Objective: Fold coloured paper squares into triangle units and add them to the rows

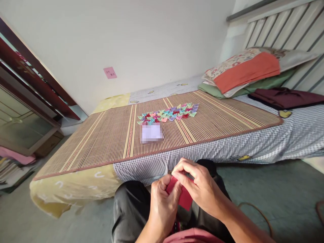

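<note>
A small piece of red paper (186,198) is held between my two hands above my lap, near the bed's front edge. My left hand (164,199) is closed on the paper's left side, its thumb lying on the paper. The thumb and index finger of my right hand (196,180) pinch the paper's upper edge, close to the left thumb. Several folded paper pieces (172,113) in many colours lie in rows on the striped mat (106,141). Just in front of them is a whitish, blurred rectangle (152,133).
Pillows (248,72) and a folded maroon cloth (286,98) lie on the bed's right side, by a pale slatted headboard (286,30). A pink note (110,72) is on the wall. At the left stands a cabinet (22,118). A brown cord (258,211) crosses the floor.
</note>
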Demonstrator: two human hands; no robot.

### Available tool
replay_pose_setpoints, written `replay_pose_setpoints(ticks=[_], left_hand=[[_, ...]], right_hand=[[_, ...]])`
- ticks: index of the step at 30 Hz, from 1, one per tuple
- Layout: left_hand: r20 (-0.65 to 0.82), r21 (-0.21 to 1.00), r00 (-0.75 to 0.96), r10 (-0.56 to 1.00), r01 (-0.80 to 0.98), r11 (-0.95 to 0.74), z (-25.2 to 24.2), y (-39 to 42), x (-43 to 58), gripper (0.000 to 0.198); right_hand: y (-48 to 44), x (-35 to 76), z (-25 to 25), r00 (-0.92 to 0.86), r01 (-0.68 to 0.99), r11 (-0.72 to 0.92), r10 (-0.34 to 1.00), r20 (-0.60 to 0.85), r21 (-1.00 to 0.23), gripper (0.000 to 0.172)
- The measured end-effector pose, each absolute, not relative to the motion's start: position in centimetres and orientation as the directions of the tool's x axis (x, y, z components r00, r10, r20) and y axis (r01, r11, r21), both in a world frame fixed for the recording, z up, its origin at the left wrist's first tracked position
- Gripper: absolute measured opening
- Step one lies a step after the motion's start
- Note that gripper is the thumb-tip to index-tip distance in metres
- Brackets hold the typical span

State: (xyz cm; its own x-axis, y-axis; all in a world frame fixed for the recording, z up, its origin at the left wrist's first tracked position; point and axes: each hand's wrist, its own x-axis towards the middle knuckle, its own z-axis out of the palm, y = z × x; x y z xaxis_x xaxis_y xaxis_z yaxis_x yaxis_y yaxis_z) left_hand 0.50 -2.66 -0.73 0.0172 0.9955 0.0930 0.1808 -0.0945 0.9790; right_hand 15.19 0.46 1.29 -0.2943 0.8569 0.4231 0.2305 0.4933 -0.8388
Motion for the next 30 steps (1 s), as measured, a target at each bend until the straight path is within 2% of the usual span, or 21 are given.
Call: replay_pose_setpoints(ticks=[4, 6, 9, 12, 19, 24, 28, 30], left_hand=[[0.045, 0.990, 0.028, 0.999, 0.131, -0.048, -0.7, -2.8, 0.4, 0.041], [-0.006, 0.999, 0.052, 0.999, 0.041, 0.004, -0.6, -2.8, 0.5, 0.039], [-0.069, 0.988, 0.079, 0.994, -0.134, 0.080, -0.3, -2.7, 0.8, 0.039], [-0.059, 0.974, 0.082, 0.995, -0.215, 0.076, -0.3, -2.7, 1.1, 0.039], [-0.061, 0.976, -0.055, 0.997, -0.213, 0.048, -1.4, -3.0, 1.0, 0.039], [-0.046, 0.988, -0.064, 0.997, -0.152, 0.036, -1.6, -2.9, 1.2, 0.049], [-0.047, 0.965, -0.048, 0.998, -0.259, 0.034, -1.1, -2.7, 1.0, 0.033], [0.023, 0.976, -0.024, 0.999, -0.216, -0.027, -0.6, -2.6, 0.3, 0.042]], right_hand=[[0.9, 15.3, 0.8, -0.199, 0.229, 0.375, 0.921, 0.333, -0.898, 0.029], [1.1, 15.4, 0.4, -0.160, 0.236, 0.342, 0.937, 0.310, -0.910, 0.030], [1.3, 15.4, -0.3, -0.090, 0.248, 0.320, 0.947, 0.307, -0.914, 0.030], [1.4, 15.2, -0.8, -0.033, 0.276, 0.341, 0.938, 0.346, -0.899, 0.027], [1.2, 15.1, -1.0, -0.015, 0.264, 0.370, 0.925, 0.380, -0.891, 0.027], [1.0, 15.1, -0.9, 0.020, 0.263, 0.369, 0.922, 0.388, -0.891, 0.028], [1.2, 15.4, -0.6, 0.016, 0.265, 0.374, 0.920, 0.391, -0.889, 0.027], [1.2, 15.5, -0.5, -0.008, 0.265, 0.383, 0.918, 0.395, -0.885, 0.026]])
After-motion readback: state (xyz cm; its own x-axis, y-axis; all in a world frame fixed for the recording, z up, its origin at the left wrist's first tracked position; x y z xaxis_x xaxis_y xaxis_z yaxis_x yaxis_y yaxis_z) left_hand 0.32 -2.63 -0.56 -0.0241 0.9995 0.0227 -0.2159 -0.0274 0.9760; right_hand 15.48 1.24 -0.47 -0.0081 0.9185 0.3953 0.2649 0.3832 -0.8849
